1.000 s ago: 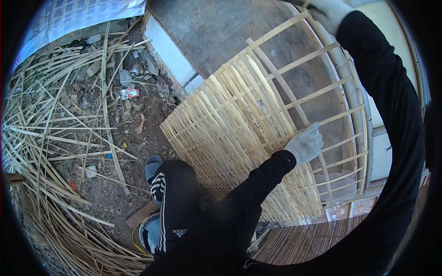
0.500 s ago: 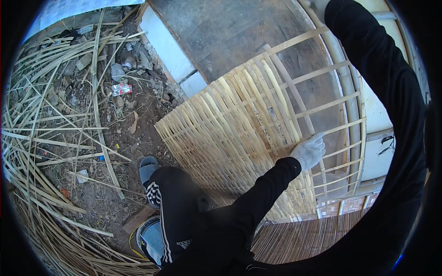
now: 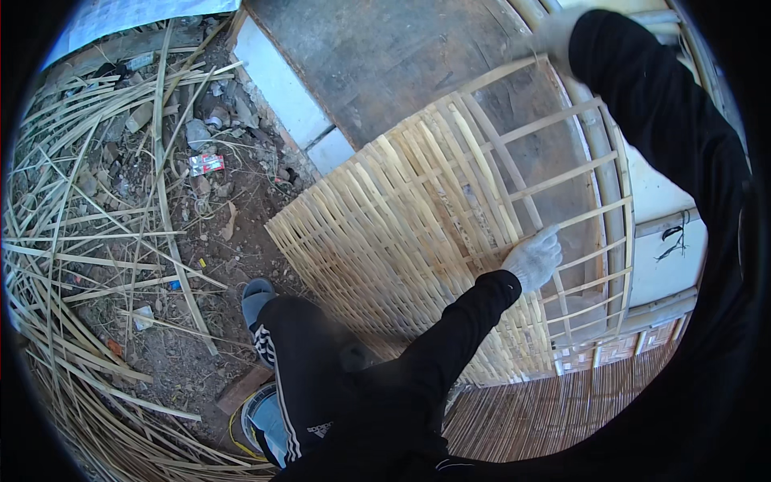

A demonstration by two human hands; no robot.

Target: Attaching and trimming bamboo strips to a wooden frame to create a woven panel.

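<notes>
A partly woven bamboo panel (image 3: 393, 233) slants across the middle, with bare bamboo strips (image 3: 575, 170) spreading from its right side. One flat bamboo strip (image 3: 502, 153) runs crosswise through them and passes beneath my left hand (image 3: 533, 261). This hand, in a white knitted glove, has its fingers closed about that strip beside the weave. Up at the top right, my right hand (image 3: 554, 38), gloved too, is smeared by motion near the end of the uppermost bare strip. Its fingers cannot be made out.
Loose bamboo strips (image 3: 104, 281) litter the dirt on the left among rubble. A bucket (image 3: 265, 422) stands beside my leg. Behind the panel is a worn brown board (image 3: 385, 56); bamboo poles (image 3: 590, 120) run along the right. A slatted mat (image 3: 514, 422) lies below.
My right hand has come slightly down and nearer the end of the uppermost bare strip. My left hand keeps its place on the crosswise strip; the view has shifted a little.
</notes>
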